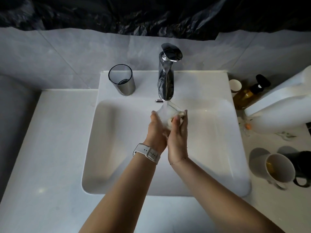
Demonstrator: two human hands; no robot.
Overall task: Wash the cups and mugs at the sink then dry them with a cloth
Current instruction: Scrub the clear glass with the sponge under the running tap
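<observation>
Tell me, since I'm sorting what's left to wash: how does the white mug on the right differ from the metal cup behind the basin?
The white mug has a handle and yellowish residue inside; the metal cup is handleless and looks clean. The mug stands on the counter beside the sink, the cup on the sink's back ledge. Both stand upright, untouched.

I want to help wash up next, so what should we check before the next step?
1. Water running from the tap: ok, a stream falls onto the hands.
2. Thing under the stream: both the left hand and the right hand hold a pale, blurred object; cup or cloth, cannot tell.
3. Sink free of other dishes: ok.
4. Dirty mugs within reach: ok, a white mug with yellowish liquid and a dark mug stand to the right.
5. Steel cup behind the basin: upright; clean or not, cannot tell.
6. Drying cloth ready: cannot tell.
</observation>
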